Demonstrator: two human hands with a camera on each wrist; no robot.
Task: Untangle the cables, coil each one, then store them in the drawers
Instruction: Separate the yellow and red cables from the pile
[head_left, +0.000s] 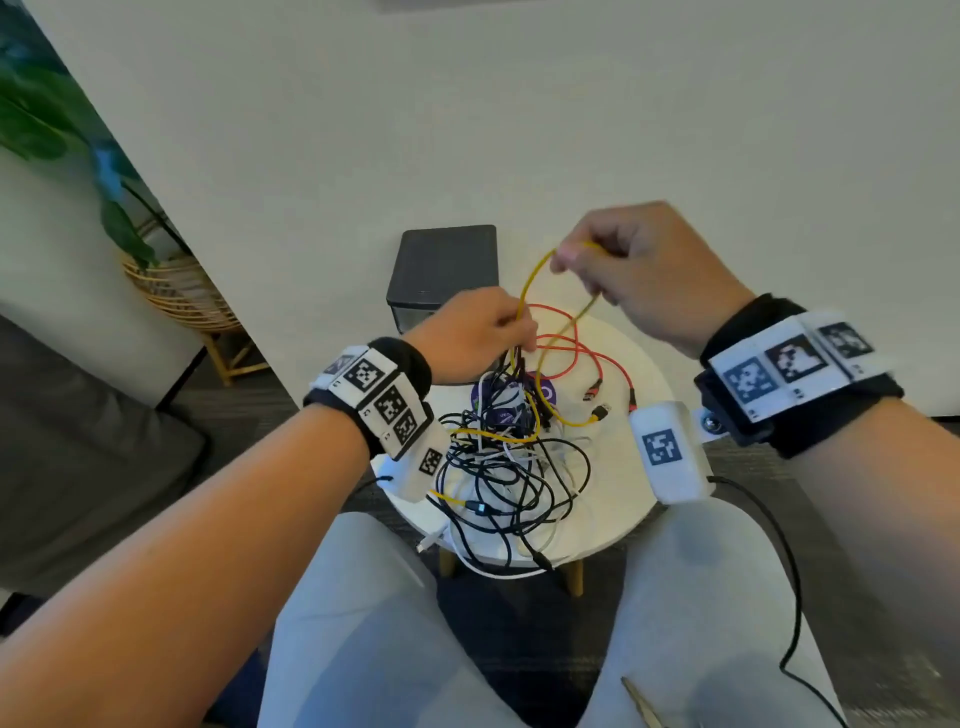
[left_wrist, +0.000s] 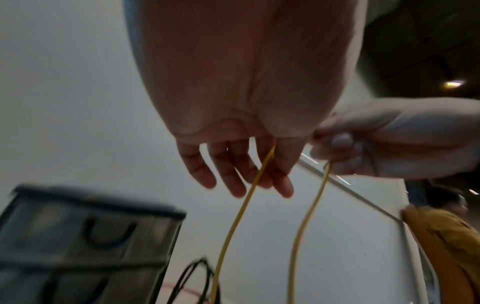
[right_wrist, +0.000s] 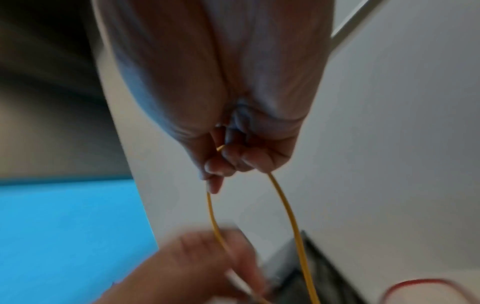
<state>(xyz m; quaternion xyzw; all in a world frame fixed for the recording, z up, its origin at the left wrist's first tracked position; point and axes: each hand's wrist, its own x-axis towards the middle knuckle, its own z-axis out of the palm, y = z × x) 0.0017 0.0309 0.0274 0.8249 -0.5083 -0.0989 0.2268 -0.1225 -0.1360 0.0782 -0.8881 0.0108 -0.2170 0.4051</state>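
A tangle of black, white, yellow and red cables (head_left: 509, 478) lies on a small round white table (head_left: 623, 493). My right hand (head_left: 571, 260) is raised above the table and pinches the top of a loop of the yellow cable (head_left: 535, 275). Lower and to the left, my left hand (head_left: 514, 332) holds one strand of that loop between its fingers, just above the pile. In the left wrist view the yellow cable (left_wrist: 241, 209) passes between my left fingers (left_wrist: 233, 176). In the right wrist view my right hand (right_wrist: 226, 164) grips the yellow cable (right_wrist: 291, 216), which hangs in two strands.
A dark drawer unit (head_left: 441, 265) stands behind the table against the wall. A red cable (head_left: 587, 353) loops across the table's far side. A potted plant in a wicker stand (head_left: 171, 291) is at the left. A person in a yellow top (left_wrist: 441, 236) is nearby.
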